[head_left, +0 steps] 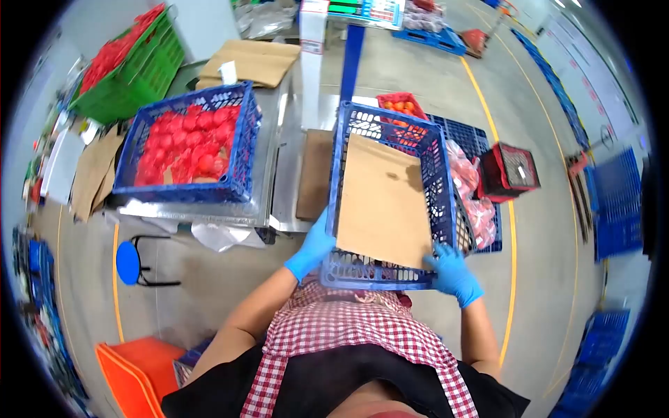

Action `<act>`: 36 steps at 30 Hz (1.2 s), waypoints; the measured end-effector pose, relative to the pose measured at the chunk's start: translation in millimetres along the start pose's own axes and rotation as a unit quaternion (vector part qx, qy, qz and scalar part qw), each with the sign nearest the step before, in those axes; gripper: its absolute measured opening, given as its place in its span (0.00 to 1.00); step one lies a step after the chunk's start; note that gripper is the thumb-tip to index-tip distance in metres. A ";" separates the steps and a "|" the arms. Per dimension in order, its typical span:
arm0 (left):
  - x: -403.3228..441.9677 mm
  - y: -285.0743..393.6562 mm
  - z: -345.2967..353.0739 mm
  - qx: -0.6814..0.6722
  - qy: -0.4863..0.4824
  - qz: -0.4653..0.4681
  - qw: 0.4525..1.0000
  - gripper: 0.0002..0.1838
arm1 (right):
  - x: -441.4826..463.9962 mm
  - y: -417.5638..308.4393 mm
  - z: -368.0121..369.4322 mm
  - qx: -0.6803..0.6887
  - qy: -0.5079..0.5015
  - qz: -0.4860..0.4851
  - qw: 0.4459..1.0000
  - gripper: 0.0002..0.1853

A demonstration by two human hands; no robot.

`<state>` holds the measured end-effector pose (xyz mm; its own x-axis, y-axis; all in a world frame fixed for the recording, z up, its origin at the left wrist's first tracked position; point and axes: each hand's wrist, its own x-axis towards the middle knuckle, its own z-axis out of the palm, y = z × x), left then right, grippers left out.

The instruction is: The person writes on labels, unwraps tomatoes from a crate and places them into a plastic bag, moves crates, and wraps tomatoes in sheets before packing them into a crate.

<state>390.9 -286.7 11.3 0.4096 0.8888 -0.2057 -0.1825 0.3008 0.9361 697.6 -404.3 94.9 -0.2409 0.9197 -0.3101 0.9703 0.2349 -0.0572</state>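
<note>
A blue plastic crate (382,277) is in front of my body, with a brown cardboard sheet (383,202) lying inside it. My left hand (313,249), in a blue glove, grips the crate's near left side. At the near right corner my right hand (453,273), also gloved in blue, holds the crate, its fingers over the rim beside the cardboard's corner. To the left, a second blue crate (188,192) on the metal table (265,177) holds many red net-wrapped items (188,143).
A scale display (366,10) on a post rises beyond the crate. Green crates (139,70) stand at upper left, a blue stool (129,263) at left, an orange bin (136,373) at lower left. Right are bagged goods (481,216) and a dark red-edged crate (509,172).
</note>
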 end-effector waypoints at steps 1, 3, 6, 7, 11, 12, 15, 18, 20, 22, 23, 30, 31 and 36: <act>1.6 -5.5 -9.5 0.032 0.023 0.002 0.999 0.45 | 8.6 4.9 11.1 0.057 0.001 -0.020 0.998 0.28; -4.2 -8.6 -14.2 0.058 0.064 0.002 0.996 0.46 | 23.8 8.9 7.0 0.259 0.196 0.003 0.946 0.31; -5.1 -7.1 -13.0 0.037 0.103 -0.055 0.992 0.47 | 44.9 41.8 61.8 0.312 0.281 0.216 0.882 0.34; -1.6 -17.0 -15.7 0.042 0.112 -0.039 0.992 0.47 | 54.4 62.7 86.4 0.463 0.230 0.225 0.826 0.33; -2.4 -35.5 -18.1 0.096 0.177 -0.024 0.979 0.46 | 82.9 98.4 121.1 0.722 0.008 0.172 0.670 0.34; -4.1 -20.1 -13.3 0.097 0.177 -0.059 0.978 0.46 | 88.0 96.0 116.3 0.735 0.016 0.158 0.659 0.36; 14.9 -41.0 -26.0 0.068 0.169 -0.046 0.982 0.45 | 111.6 104.8 130.0 0.735 0.042 0.134 0.663 0.40; 33.3 -38.6 -41.3 0.111 0.161 0.014 0.981 0.41 | 132.0 99.6 151.3 0.737 0.070 0.156 0.654 0.40; 55.3 -35.3 -55.3 0.120 0.146 0.004 0.982 0.41 | 151.5 94.6 160.0 0.745 0.089 0.147 0.644 0.39; 69.4 -35.2 -65.5 0.137 0.162 0.015 0.977 0.34 | 163.0 82.5 156.3 0.734 0.087 0.162 0.653 0.36; 74.5 -33.9 -79.9 0.205 0.181 -0.048 0.961 0.30 | 170.2 66.4 150.2 0.742 0.095 0.168 0.642 0.36; 122.1 -76.3 -136.6 0.363 0.220 -0.171 0.889 0.18 | 207.3 30.9 162.5 0.718 0.142 0.168 0.660 0.29; 121.9 -82.4 -141.5 0.352 0.235 -0.173 0.889 0.18 | 211.7 33.5 176.6 0.708 0.129 0.183 0.670 0.28; 135.9 -112.6 -172.1 0.290 0.160 -0.112 0.937 0.26 | 206.0 21.6 186.9 0.688 0.069 0.241 0.681 0.23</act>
<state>313.3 -140.3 -171.2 0.0739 0.9123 -0.4027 0.4310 0.3349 0.8379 672.7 -268.6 -147.5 0.2055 0.8291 -0.5200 0.0158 -0.5340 -0.8453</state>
